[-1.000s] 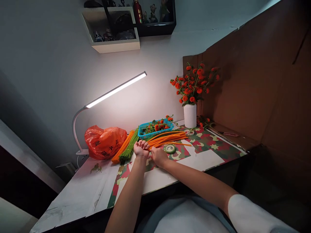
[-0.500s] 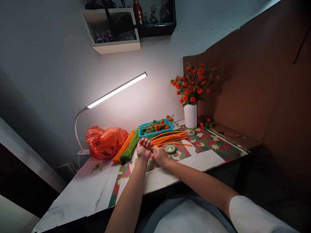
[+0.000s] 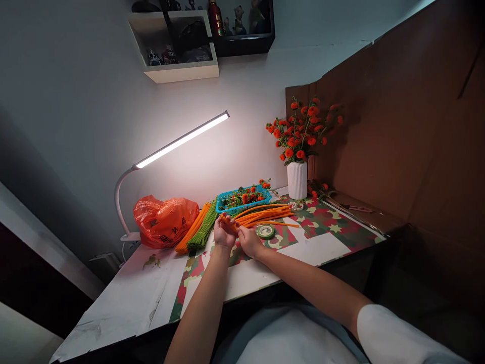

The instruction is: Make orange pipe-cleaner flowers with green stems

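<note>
My left hand [image 3: 225,234] is turned palm up, its fingers curled round an orange pipe cleaner [image 3: 226,220]. Beside it, my right hand [image 3: 249,243] pinches the same orange piece, though its fingertips are partly hidden. Just behind the hands lies a fan of loose orange pipe cleaners [image 3: 265,215]. A roll of green tape [image 3: 265,232] rests flat to the right of my right hand. Bundles of green pipe cleaners [image 3: 204,227] and orange pipe cleaners [image 3: 192,232] lie to the left.
A blue basket [image 3: 223,211] holds red-orange flowers on green stems. Behind it to the right stands a white ribbed vase [image 3: 297,182] of similar flowers. A red plastic bag [image 3: 164,222] sits at left by a lit desk lamp [image 3: 182,141]. Cardboard [image 3: 386,131] walls the right side.
My left fingers have opened slightly, and more of the orange pipe cleaner shows between them. Both hands stay in nearly the same place.
</note>
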A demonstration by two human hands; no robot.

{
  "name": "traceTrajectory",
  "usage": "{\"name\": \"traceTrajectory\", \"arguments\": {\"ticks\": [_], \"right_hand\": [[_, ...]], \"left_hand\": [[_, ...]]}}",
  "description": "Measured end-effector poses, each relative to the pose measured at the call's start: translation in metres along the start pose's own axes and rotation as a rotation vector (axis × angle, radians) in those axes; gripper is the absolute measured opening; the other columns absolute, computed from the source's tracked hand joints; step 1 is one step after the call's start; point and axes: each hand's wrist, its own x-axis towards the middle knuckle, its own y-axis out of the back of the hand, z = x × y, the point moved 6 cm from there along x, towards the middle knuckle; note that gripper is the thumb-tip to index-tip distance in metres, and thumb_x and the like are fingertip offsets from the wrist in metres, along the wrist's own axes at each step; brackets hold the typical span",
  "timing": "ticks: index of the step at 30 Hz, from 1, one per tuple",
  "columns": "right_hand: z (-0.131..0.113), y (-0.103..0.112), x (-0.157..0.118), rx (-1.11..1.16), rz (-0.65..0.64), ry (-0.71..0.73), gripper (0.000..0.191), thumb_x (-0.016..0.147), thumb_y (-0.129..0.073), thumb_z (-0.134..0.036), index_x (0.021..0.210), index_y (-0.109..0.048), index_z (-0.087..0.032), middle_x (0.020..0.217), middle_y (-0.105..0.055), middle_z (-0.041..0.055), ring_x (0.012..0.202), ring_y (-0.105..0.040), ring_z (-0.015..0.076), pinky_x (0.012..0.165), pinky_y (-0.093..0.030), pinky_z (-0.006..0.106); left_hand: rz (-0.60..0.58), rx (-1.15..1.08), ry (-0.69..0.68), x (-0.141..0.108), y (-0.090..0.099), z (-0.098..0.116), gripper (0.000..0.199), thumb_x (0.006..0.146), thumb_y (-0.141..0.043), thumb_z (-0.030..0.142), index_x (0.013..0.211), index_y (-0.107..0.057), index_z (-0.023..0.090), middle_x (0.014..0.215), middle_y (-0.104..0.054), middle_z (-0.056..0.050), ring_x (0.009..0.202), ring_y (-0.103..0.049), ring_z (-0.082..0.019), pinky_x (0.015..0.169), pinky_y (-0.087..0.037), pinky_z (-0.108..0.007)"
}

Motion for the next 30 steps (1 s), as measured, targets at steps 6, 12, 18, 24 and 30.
{"name": "traceTrajectory", "arguments": {"ticks": [6,12,18,24,30], "right_hand": [[0.001,0.000,0.002,0.025,0.011,-0.043,0.033,0.095,-0.034,-0.023,0.074,-0.058,-0.015,0.069,-0.061,0.0024,0.063,-0.053,0.0127,0.059,-0.034,0.021],[0.003,0.000,0.003,0.002,0.004,-0.062,0.032,0.095,-0.036,-0.022,0.074,-0.059,-0.014,0.067,-0.060,0.0016,0.061,-0.051,0.0113,0.058,-0.032,0.021],[0.002,0.001,0.002,-0.032,-0.003,-0.071,0.032,0.095,-0.037,-0.020,0.074,-0.060,-0.014,0.067,-0.062,0.0028,0.060,-0.051,0.0124,0.056,-0.031,0.023],[0.008,0.008,0.005,-0.018,0.084,-0.101,0.031,0.095,-0.034,-0.020,0.079,-0.061,-0.014,0.074,-0.065,0.0047,0.065,-0.054,0.0133,0.060,-0.034,0.023],[0.014,0.016,0.008,0.055,0.122,-0.182,0.032,0.095,-0.032,-0.022,0.082,-0.061,-0.014,0.077,-0.066,0.0066,0.068,-0.057,0.0143,0.062,-0.037,0.022]], "left_hand": [[0.083,0.152,-0.158,0.003,0.003,0.007,0.016,0.084,-0.052,0.030,0.080,-0.060,0.018,0.063,-0.062,0.001,0.052,-0.056,-0.009,0.056,-0.045,-0.022],[0.142,0.338,-0.280,0.006,0.013,0.010,0.012,0.083,-0.056,0.030,0.087,-0.059,0.019,0.071,-0.067,-0.001,0.061,-0.062,-0.011,0.062,-0.047,-0.023],[0.175,0.340,-0.276,0.010,0.020,0.006,0.014,0.079,-0.061,0.031,0.077,-0.057,0.018,0.068,-0.066,0.001,0.056,-0.061,-0.011,0.062,-0.048,-0.024],[0.061,0.383,-0.216,0.011,0.014,-0.018,0.017,0.078,-0.062,0.034,0.078,-0.061,0.017,0.072,-0.068,-0.001,0.062,-0.064,-0.013,0.060,-0.047,-0.023],[0.011,0.404,-0.117,0.005,0.006,-0.038,0.015,0.081,-0.059,0.028,0.071,-0.062,0.017,0.072,-0.070,-0.004,0.068,-0.065,-0.014,0.067,-0.049,-0.024]]}}
